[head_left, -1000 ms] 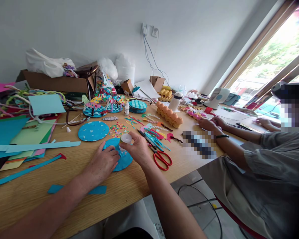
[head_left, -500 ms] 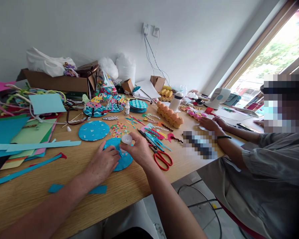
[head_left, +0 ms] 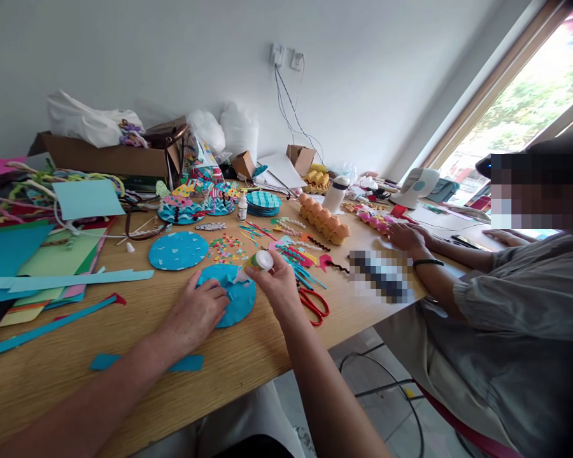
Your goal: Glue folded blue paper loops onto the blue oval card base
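A blue paper disc (head_left: 239, 305) lies on the wooden table in front of me. My left hand (head_left: 203, 308) rests over its left part, fingers spread slightly and lying flat. Between the fingers of my right hand (head_left: 277, 283) is a small glue bottle (head_left: 258, 262), tilted with its round base up to the right and its nozzle down left over the disc's upper edge. Whether the nozzle touches the disc, I cannot tell. Behind it lie colourful confetti bits (head_left: 224, 247) and a second blue disc (head_left: 178, 250) with pale flecks.
Red-handled scissors (head_left: 318, 306) lie right of the disc, near thin blue strips. Farther back are an orange egg carton (head_left: 325, 219) and a white glue bottle (head_left: 242, 207). Coloured paper sheets (head_left: 76, 248) cover the left side. A person (head_left: 520, 305) works at the right, hands on the table.
My right hand has moved a little right, and the bottle in it now leans over sideways, showing its label side. My left hand stays on the disc.
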`<state>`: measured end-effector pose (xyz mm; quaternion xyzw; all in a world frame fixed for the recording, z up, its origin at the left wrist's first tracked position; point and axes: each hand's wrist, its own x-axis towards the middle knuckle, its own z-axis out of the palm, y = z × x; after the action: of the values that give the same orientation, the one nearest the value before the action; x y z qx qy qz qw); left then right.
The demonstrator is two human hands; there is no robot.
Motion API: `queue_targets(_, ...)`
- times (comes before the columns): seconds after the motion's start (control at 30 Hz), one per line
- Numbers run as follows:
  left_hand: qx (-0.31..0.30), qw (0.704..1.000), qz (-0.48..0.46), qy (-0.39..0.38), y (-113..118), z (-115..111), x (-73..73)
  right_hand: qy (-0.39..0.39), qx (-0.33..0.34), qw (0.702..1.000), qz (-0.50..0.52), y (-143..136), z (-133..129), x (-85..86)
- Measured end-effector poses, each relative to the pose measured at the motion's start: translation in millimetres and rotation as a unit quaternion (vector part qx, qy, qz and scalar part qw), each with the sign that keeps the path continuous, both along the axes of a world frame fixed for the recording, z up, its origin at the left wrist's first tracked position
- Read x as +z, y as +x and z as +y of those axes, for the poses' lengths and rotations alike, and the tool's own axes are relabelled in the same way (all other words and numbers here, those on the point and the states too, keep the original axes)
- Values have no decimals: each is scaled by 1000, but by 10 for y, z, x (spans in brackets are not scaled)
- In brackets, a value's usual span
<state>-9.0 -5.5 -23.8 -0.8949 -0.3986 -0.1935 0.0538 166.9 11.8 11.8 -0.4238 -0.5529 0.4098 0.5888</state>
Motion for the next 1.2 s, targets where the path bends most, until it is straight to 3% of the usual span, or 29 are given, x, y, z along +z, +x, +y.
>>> queue_targets(0.1, -5, 1000, 18, -2, -4, 0, 8, -42, -1, 988, 148, 39, 2, -38)
queue_targets(0.3, -7, 1000, 15, -1, -4, 7, 20, -101, -21, 945, 311, 123, -61, -65)
queue_targets(0.43, -11, 1000, 8, 0, 5, -6, 50, -126, -6, 930, 346, 180, -144, -50)
queue_targets(0.6, -23, 1000, 0, -3, 19, -37, 87, -178, 67, 911, 366, 335, -227, -43)
queue_targets(0.8, -22, 1000, 5, -9, 49, -47, 79, -206, 108, 884, 405, 457, -248, -126)
queue_targets(0.9, -17, 1000, 12, -6, 59, -45, 82, -175, 111, 909, 360, 468, -203, -127)
queue_targets(1.03, -18, 1000, 15, 0, 37, -32, 151, -116, 102, 967, 203, 517, 49, -17)
queue_targets(1.13, -14, 1000, 15, 14, -13, -2, 226, -56, 28, 997, -40, 561, 396, 69)
queue_targets(1.17, -14, 1000, 15, 17, -35, 10, 245, -37, -18, 986, -159, 566, 522, 84)
queue_targets(1.2, -15, 1000, 13, 18, -58, 22, 259, -31, -37, 978, -201, 564, 643, 89)
